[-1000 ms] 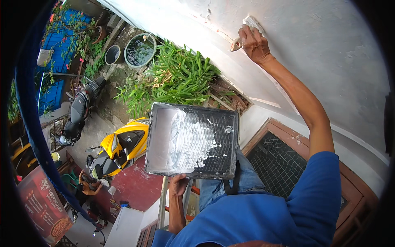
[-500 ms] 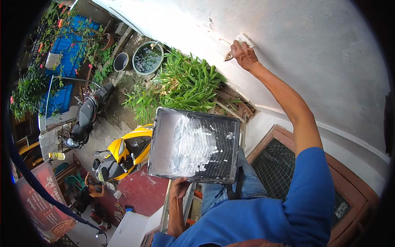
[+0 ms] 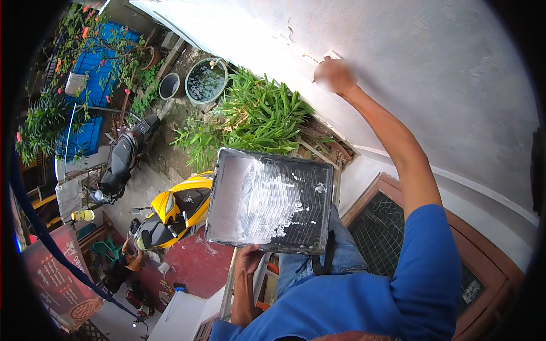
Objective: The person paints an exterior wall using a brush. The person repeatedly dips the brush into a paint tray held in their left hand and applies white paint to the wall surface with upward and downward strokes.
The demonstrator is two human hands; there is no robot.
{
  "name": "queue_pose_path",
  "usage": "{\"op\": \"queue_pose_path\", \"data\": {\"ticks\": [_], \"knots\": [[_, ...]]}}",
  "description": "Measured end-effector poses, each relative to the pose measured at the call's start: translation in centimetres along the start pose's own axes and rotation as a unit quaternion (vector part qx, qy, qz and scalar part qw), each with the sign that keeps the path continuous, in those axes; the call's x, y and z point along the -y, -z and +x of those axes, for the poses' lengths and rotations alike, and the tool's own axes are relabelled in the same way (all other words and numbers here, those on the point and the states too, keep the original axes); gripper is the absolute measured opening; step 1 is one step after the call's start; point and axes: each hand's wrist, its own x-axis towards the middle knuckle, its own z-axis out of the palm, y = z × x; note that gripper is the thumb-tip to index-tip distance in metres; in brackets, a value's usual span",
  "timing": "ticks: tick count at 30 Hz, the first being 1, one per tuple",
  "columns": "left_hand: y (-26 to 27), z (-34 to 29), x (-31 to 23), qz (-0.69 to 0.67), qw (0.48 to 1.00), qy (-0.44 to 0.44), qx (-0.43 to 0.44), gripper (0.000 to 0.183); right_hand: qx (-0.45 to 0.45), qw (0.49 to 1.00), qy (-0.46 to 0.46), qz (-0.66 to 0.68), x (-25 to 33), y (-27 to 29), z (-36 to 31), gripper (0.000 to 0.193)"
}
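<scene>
My left hand (image 3: 248,260) grips the near edge of a black paint tray (image 3: 310,219), which is held out in front of my waist. White paint (image 3: 264,199) coats the tray's well and part of its ribbed slope. At the upper right, my right hand (image 3: 336,77) is closed around a paintbrush (image 3: 334,55) against the white wall (image 3: 409,74). Motion smears that hand, and it covers most of the brush; only a pale end shows past the fingers.
Far below stand a yellow scooter (image 3: 170,210) and a dark motorcycle (image 3: 126,153). Green leafy plants (image 3: 256,111), a round water tub (image 3: 206,81) and a bucket (image 3: 169,85) lie along the wall's foot. A wood-framed window (image 3: 378,221) is beside me. Another person (image 3: 128,264) is at lower left.
My right hand has shifted slightly left and down along the wall with the paintbrush, and its wrist has turned. The tray in my left hand stays nearly in place.
</scene>
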Motion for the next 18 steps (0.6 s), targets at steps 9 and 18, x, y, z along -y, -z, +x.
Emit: {"op": "queue_pose_path", "data": {"ticks": [9,18], "knots": [[2.4,0.6,0.5,-0.036,0.999,0.023,0.011,0.033,-0.336,0.932,0.107,-0.082,-0.1,17.1,3.0,0.014],[-0.5,0.1,0.3,0.002,1.000,-0.007,0.005,0.038,-0.089,0.954,0.113,-0.263,2.1,-1.9,1.2,0.015]]}}
